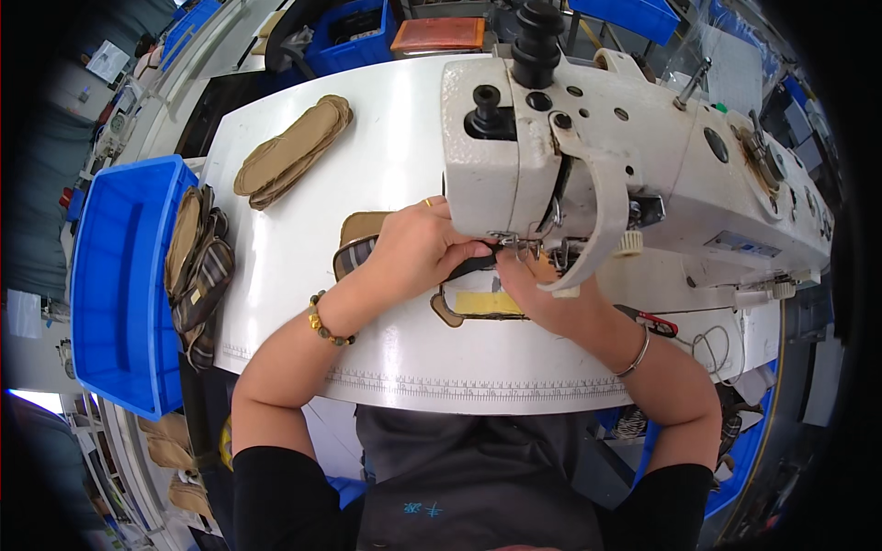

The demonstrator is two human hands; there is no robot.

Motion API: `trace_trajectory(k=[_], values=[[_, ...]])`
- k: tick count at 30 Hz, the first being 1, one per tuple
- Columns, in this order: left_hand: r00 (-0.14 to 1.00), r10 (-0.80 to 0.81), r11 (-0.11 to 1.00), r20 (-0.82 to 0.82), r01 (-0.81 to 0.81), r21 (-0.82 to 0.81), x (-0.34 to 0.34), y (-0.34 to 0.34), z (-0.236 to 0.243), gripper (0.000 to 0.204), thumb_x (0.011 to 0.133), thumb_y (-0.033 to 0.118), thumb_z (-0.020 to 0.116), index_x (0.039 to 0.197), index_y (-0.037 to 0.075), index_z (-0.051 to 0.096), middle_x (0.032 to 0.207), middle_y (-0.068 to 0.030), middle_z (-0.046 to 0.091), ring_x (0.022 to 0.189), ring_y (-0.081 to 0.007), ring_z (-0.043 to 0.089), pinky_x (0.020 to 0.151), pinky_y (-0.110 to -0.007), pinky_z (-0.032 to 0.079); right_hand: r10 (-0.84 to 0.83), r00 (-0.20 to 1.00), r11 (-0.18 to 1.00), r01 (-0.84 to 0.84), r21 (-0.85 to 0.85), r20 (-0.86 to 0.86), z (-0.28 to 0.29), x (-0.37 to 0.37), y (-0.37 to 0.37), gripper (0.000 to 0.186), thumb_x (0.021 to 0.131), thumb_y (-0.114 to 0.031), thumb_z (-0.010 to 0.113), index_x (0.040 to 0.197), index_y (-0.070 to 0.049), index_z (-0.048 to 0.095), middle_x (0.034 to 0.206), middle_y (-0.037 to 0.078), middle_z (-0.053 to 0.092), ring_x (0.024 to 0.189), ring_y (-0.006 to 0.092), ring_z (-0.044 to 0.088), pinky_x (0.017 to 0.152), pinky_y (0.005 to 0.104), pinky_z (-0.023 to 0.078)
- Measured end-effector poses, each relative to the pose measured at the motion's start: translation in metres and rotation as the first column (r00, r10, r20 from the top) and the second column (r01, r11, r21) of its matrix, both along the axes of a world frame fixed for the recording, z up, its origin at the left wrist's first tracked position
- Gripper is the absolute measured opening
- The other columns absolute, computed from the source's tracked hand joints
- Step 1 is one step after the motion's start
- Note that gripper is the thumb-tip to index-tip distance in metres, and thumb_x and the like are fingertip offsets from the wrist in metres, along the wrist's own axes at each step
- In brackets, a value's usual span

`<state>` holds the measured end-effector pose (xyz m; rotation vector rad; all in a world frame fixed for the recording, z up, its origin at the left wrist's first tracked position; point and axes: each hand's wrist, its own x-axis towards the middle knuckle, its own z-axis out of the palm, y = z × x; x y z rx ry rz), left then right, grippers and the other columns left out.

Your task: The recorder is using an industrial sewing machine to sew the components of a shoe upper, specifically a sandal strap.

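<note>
My left hand (413,246) pinches a dark fabric strip (471,267) between thumb and fingers, just left of the needle area of a white sewing machine (487,184). From under this hand show a tan sole-shaped piece (365,225) and striped plaid fabric (354,258). My right hand (544,292) is closed at the strip's right end, close to the presser foot (525,246); its fingertips are partly hidden. Below the strip lies a yellow patch (487,303) with a dark lower edge, beside a small tan tab (447,312).
A stack of tan soles (296,151) lies at the table's far left. Plaid pieces (204,280) hang over a blue bin (127,285) at the left edge. Red-handled thread snips (657,323) lie right of my right wrist. A printed ruler (469,390) runs along the front edge.
</note>
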<state>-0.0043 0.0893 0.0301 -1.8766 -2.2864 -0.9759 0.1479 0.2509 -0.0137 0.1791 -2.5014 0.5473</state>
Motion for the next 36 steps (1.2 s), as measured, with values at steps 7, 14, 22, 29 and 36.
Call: trace_trajectory(k=[7,14,22,29,36], values=[[0.998,0.004,0.989,0.068,0.006,-0.146,-0.001,0.001,0.008,0.019,0.081,0.027,0.078,0.097,0.017,0.080,0.095,-0.0071,0.072,0.087,-0.0271,0.069,0.072,-0.038,0.055,0.038,0.997,0.998,-0.035,0.042,-0.064,0.005,0.001,0.003,0.012,0.086,-0.007,0.065,0.096,-0.005,0.070,0.069,0.006,0.067,0.061,0.0252,0.068,0.050,0.0350,0.050],[0.996,-0.037,0.997,-0.079,0.031,-0.074,-0.001,0.000,0.005,0.028,0.075,0.024,0.081,0.102,0.018,0.079,0.099,-0.0061,0.071,0.089,-0.0272,0.069,0.073,-0.039,0.057,0.004,0.988,0.752,-0.103,0.651,0.151,0.025,0.022,-0.005,0.039,0.081,-0.005,0.063,0.118,0.007,0.063,0.091,0.007,0.070,0.074,0.0187,0.067,0.055,0.0300,0.049],[0.994,-0.024,1.000,-0.106,0.025,0.012,0.000,0.003,0.005,0.033,0.070,0.023,0.083,0.103,0.019,0.079,0.098,-0.0059,0.071,0.089,-0.0293,0.067,0.074,-0.038,0.057,-0.010,0.974,0.802,-0.127,0.583,0.226,0.013,0.028,-0.004,0.046,0.079,-0.007,0.064,0.122,0.007,0.063,0.095,0.008,0.070,0.072,0.0206,0.065,0.058,0.0310,0.049],[0.998,-0.043,0.995,-0.043,0.039,-0.088,0.000,0.002,0.001,0.028,0.071,0.023,0.083,0.099,0.020,0.079,0.094,-0.0040,0.072,0.091,-0.0282,0.067,0.073,-0.039,0.057,-0.016,0.989,0.857,-0.063,0.511,0.148,-0.004,0.024,-0.005,0.043,0.077,-0.008,0.065,0.117,0.005,0.065,0.078,0.010,0.069,0.066,0.0212,0.064,0.057,0.0330,0.051],[0.996,0.030,0.994,-0.081,-0.039,-0.106,-0.005,-0.001,-0.015,0.023,0.078,0.029,0.081,0.099,0.021,0.079,0.086,-0.0010,0.073,0.082,-0.0268,0.068,0.066,-0.038,0.055,0.047,0.994,0.864,-0.088,0.497,0.094,-0.045,0.015,-0.003,0.043,0.073,-0.010,0.066,0.114,0.005,0.068,0.065,0.008,0.063,0.062,0.0242,0.065,0.053,0.0369,0.053]])
